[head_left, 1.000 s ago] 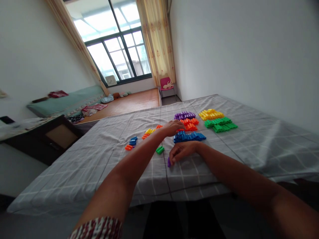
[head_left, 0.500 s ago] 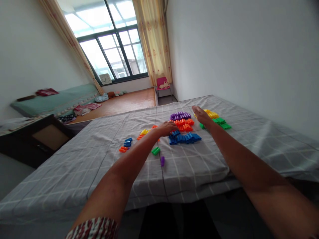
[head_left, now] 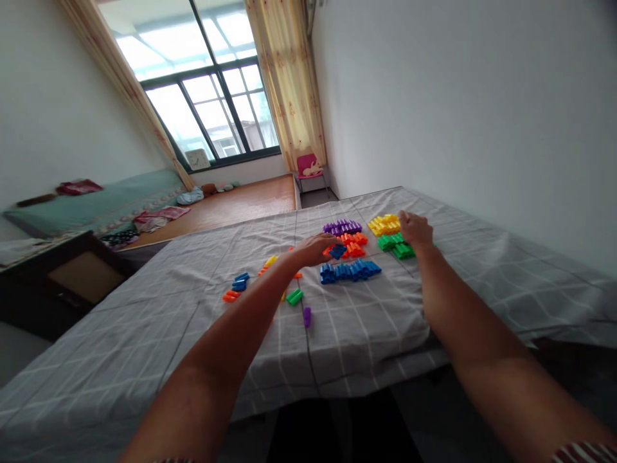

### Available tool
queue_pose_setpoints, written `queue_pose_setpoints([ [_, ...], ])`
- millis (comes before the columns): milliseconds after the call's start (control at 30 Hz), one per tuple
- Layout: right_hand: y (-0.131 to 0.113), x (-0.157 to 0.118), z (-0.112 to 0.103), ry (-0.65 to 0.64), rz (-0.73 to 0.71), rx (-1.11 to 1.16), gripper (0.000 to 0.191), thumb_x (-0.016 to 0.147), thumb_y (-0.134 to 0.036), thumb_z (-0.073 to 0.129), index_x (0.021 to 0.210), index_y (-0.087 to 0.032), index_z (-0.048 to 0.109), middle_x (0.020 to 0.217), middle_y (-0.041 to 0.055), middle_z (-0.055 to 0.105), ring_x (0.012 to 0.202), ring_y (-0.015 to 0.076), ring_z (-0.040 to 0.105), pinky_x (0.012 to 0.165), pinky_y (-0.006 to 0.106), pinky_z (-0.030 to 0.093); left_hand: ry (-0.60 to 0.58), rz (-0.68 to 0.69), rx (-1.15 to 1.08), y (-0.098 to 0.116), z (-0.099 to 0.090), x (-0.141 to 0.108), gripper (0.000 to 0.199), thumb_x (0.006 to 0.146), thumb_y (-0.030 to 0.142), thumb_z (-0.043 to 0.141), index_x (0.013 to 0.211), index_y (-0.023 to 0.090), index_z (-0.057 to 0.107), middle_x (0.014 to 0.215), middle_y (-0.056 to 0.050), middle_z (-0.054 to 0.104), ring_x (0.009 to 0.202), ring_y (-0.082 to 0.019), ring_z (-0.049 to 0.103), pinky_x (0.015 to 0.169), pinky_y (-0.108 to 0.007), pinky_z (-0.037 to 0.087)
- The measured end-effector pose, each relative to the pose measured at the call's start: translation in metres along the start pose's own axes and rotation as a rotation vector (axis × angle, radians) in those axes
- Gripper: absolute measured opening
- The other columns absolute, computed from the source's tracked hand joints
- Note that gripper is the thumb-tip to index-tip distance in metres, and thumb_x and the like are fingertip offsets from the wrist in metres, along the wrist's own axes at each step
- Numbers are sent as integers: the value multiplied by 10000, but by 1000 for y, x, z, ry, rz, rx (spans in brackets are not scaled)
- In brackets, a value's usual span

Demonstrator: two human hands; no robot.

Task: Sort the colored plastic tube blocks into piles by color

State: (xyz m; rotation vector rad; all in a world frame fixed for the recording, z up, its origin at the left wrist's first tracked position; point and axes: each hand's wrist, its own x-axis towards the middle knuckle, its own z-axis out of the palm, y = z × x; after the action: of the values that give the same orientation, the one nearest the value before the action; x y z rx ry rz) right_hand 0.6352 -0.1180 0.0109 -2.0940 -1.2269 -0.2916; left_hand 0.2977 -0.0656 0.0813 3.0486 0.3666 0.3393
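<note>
My left hand is closed on a few small blue plastic pieces, which show at its fingertips in front of the orange pile. Just nearer lies a row of blue tube-shaped pieces. My right hand has its fingers curled down at the right end of the yellow pile, over the green pile. Its fingertips are partly hidden, and I cannot make out what is in them. Behind the orange pieces sits a purple pile.
Loose pieces lie left and nearer: two green, one purple, some blue and orange. A grey checked cloth covers the surface. A white wall rises on the right; a dark cabinet stands at left.
My right hand has moved right, from above the yellow pile to its right end, its fingers now curled. The blue pieces at my left hand have come away from the blue row.
</note>
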Motion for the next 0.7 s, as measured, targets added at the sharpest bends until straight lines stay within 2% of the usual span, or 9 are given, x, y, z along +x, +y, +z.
queue_pose_setpoints([
  [67,-5,-4,5,11,-79,-52,493,964,-403,253,1001,-158,679,1081,140,673,1008,252,581,878,381,422,-12,53,-14,11,-2,6,429,788,163,574,1213,215,592,1219,-84,613,1103,-199,572,954,-322,441],
  [167,-10,-6,10,78,-107,-59,479,964,-373,252,983,-140,670,1059,155,670,1006,253,574,867,379,410,-49,90,-26,24,-6,10,429,780,112,559,1196,206,606,1217,-90,614,1113,-197,568,963,-321,437],
  [300,-8,-5,12,125,-90,-24,446,959,-325,273,970,-122,671,1057,176,661,996,263,571,861,401,406,-136,107,-52,33,-11,12,496,736,32,555,1191,221,616,1204,-67,629,1126,-185,562,983,-310,425],
  [500,-16,-12,4,81,-7,14,366,936,-295,347,1012,-132,665,1080,185,632,1000,290,545,836,462,422,-220,110,-110,40,-1,18,623,689,-22,528,1237,268,595,1232,-27,626,1106,-166,573,987,-301,431],
  [600,-22,-16,-4,33,6,-7,367,940,-299,335,1032,-148,656,1087,171,623,997,284,538,824,460,427,-186,91,-128,44,-1,18,678,673,-36,497,1265,282,580,1258,-22,614,1113,-164,570,1009,-315,423],
  [700,-24,-18,-10,-15,31,-35,408,953,-330,294,1041,-163,656,1066,160,628,970,269,544,809,437,429,-27,31,-129,33,-16,0,629,717,4,477,1279,268,576,1274,-40,605,1146,-175,556,1051,-358,392],
])
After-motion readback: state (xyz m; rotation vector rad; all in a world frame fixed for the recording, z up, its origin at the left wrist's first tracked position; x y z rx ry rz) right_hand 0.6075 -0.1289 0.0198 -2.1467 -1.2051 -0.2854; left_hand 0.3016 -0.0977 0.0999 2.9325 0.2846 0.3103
